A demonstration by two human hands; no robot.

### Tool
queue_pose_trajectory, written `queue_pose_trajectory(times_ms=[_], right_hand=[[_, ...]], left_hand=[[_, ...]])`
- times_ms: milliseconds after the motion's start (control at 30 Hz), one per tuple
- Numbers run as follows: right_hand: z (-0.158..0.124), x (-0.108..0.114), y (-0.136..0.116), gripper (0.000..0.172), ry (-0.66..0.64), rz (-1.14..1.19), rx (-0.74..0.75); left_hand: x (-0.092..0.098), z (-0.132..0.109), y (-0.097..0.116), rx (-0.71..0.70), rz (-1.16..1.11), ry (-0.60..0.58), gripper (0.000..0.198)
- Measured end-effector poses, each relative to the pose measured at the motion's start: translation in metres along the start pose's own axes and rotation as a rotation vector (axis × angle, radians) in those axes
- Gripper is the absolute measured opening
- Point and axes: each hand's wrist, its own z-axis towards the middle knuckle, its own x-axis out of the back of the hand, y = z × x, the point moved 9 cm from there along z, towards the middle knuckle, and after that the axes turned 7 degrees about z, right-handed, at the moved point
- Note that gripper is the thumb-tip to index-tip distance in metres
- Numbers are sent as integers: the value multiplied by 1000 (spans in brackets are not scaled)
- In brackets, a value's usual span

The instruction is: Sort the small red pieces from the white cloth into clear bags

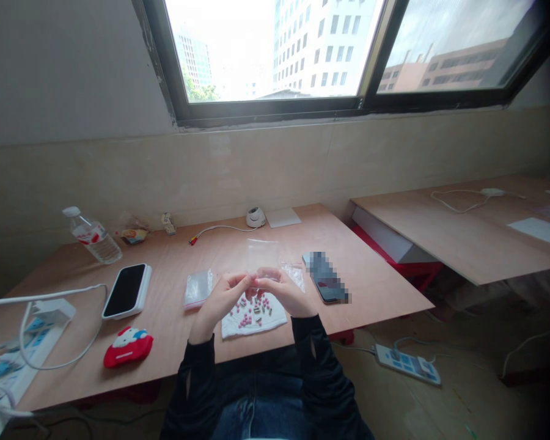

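Note:
My left hand (222,299) and my right hand (284,290) meet above the desk, both pinched on the lower edge of a small clear plastic bag (262,253) held upright between them. Under my hands lies a white cloth (252,321) with several small pink and grey pieces (252,313) scattered on it. More clear bags lie flat on either side: a stack (198,287) to the left, another bag (296,274) to the right.
On the wooden desk (174,342): a smartphone (326,278), a white device with dark screen (127,290), a red plush case (128,346), a water bottle (94,235), a power strip with cables (13,357), a small white camera (255,217). A second desk (467,235) stands right; another power strip (407,363) lies on the floor.

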Motion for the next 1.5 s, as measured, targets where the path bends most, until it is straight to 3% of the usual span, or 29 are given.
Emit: queue_pose_trajectory(times_ms=[300, 800, 1100, 1367, 1500], right_hand=[[-1, -4, -6, 24, -21, -4, 12], [1, 2, -4, 34, 88, -123, 60], [4, 2, -2, 42, 173, -88, 48], [5, -4, 5, 49, 156, -168, -28], [8, -1, 12, 47, 243, -135, -59]], left_hand=[[-1, 1, -1, 4, -14, 21, 39], [15, -4, 17, -3, 96, 134, 44], [21, -5, 12, 4, 140, 170, 46], [28, -9, 15, 15, 203, 184, 45], [38, -11, 13, 12, 205, 255, 47]])
